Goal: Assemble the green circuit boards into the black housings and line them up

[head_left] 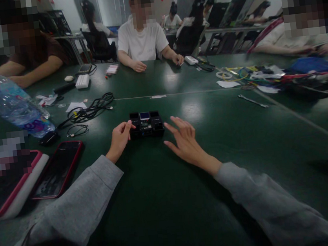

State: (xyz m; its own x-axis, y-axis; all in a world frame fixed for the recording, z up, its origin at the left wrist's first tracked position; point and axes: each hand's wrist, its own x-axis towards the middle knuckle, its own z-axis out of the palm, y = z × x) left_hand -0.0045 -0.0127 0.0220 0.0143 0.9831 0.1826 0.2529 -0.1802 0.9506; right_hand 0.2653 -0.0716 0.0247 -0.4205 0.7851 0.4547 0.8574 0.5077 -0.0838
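A small black device (146, 124) with a little screen and an exposed circuit board lies on the dark green table (161, 202), in front of me. At its left side is my left hand (120, 138), with thumb and index finger close together against the device's left edge; whether they pinch a part of it is too small to tell. My right hand (183, 140) is just right of the device, fingers spread, holding nothing.
Phones (58, 170), plastic bottles (16, 104) and black cables (91, 109) are on the left. A wrench (252, 101) and a pile of wires (289, 77) are on the right. A person in a white shirt (143, 42) sits opposite, others on both sides.
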